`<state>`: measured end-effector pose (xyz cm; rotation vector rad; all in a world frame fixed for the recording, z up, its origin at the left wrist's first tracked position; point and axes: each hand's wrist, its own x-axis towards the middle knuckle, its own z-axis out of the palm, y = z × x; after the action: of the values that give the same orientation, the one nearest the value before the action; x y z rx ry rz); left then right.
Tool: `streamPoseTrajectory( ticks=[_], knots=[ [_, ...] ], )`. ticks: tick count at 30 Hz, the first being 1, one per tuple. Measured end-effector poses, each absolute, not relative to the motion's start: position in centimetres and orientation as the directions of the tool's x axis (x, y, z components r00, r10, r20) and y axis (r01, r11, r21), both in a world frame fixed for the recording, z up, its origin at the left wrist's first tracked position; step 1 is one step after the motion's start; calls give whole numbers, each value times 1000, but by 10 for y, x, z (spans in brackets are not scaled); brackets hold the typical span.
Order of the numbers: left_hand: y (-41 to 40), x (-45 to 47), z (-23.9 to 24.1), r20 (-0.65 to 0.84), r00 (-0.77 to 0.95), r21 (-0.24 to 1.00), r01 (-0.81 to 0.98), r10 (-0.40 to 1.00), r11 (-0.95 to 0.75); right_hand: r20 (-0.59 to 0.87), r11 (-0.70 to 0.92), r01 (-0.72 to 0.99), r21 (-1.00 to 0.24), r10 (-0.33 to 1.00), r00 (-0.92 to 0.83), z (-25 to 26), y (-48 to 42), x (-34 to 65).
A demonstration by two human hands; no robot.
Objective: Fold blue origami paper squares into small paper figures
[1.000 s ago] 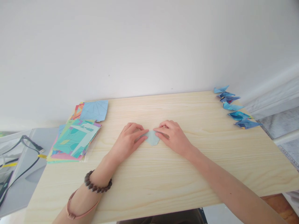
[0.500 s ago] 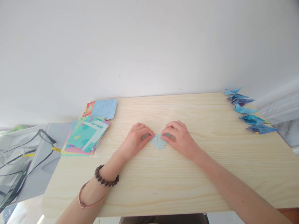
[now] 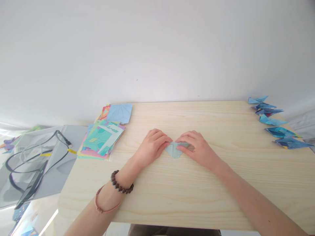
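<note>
A small pale blue-green sheet of folded origami paper (image 3: 173, 152) lies at the middle of the wooden table, its lower tip pointing toward me and a crease running down its centre. My left hand (image 3: 155, 147) pinches its upper left edge between thumb and fingers. On the other side, my right hand (image 3: 198, 147) has its thumb on the paper's face and its fingers along the upper right edge, closed on it. Parts of the paper's left and right ends are hidden behind the fingers.
Printed paper sheets (image 3: 103, 139) are stacked at the table's left, with a blue sheet (image 3: 119, 113) behind. Several folded blue paper figures (image 3: 273, 120) line the right side. Left of the table, a grey box (image 3: 61, 170) holds black cables (image 3: 43, 173). A white wall (image 3: 157, 49) rises behind.
The view has swung slightly left, so everything sits further right. My right fingers have opened from a curled pinch to lie straighter along the paper's upper edge, showing more of its right part.
</note>
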<state>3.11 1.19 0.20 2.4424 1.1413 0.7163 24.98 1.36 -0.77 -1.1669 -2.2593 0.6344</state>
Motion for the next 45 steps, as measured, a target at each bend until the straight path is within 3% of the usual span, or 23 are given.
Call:
streamPoseTrajectory(
  ticks=[7,15,23,30,37,45],
  knots=[
    [12,30,1,326,575,399,636,750,-661,264,535,567,-626,830,-491,-11,13,249],
    [12,29,1,347,575,387,632,741,-672,277,524,516,-678,832,-481,-11,11,248],
    [10,30,0,315,557,507,586,768,-633,276,513,477,-714,832,-482,-9,11,248],
    [10,31,1,286,550,526,594,784,-609,294,498,461,-734,846,-445,-7,11,247],
    [11,34,6,214,514,692,521,831,-500,316,492,414,-766,849,-424,-6,11,246],
    [11,36,4,149,428,742,547,892,-387,210,347,422,-838,918,-338,-4,11,244]
  ],
)
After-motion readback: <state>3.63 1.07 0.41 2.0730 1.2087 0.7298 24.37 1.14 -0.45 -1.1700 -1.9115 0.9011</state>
